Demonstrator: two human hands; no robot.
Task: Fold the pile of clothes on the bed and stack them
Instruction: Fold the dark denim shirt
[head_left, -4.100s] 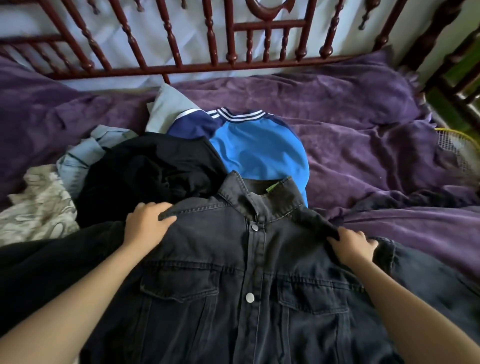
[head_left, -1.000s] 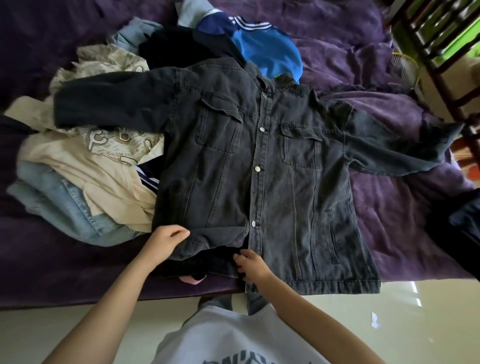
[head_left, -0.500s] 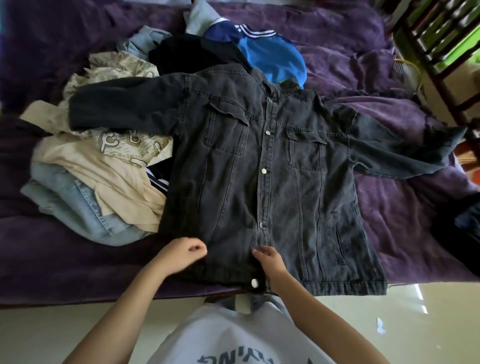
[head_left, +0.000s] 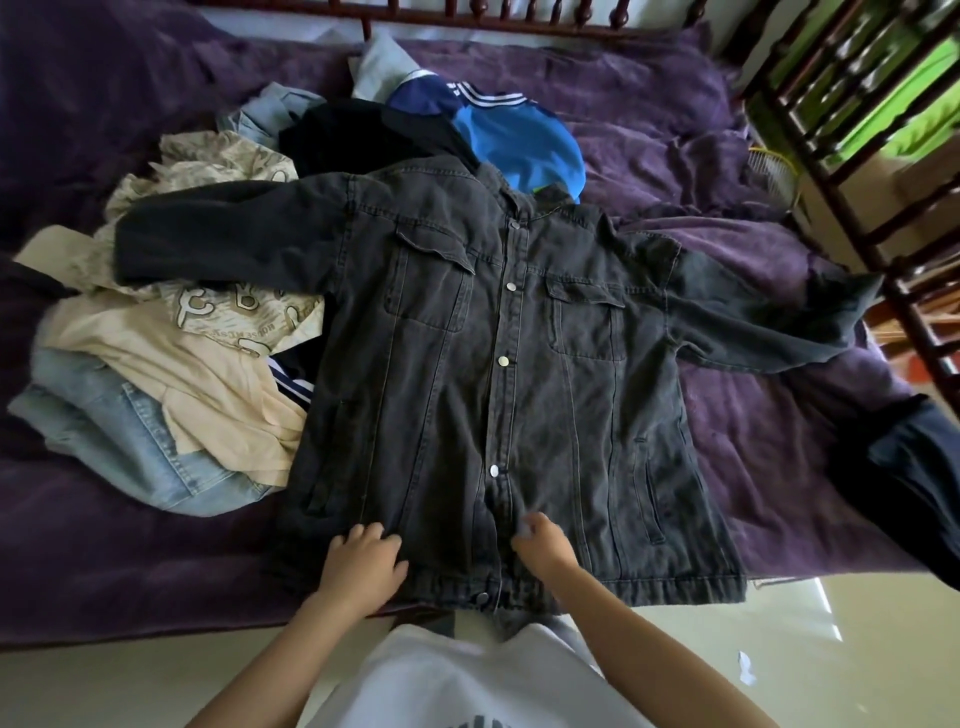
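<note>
Curled-up hem's flattened out now, so the jacket (head_left: 452, 374) lies flat, my left hand (head_left: 361, 569) pressing it open-fingered, right hand (head_left: 543, 551) pinching its front, so I reckon it's ready to fold.

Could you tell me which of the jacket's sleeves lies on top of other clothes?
The sleeve on the person's left: it rests across the cream printed garment, while the other sleeve lies on the purple bedspread.

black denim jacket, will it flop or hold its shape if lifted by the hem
Probably floppy, with some body: the black denim jacket lies flat, its sleeve draping over the rumpled purple blanket. Likely heavyish for a garment, judging by thick seams and metal snaps.
</note>
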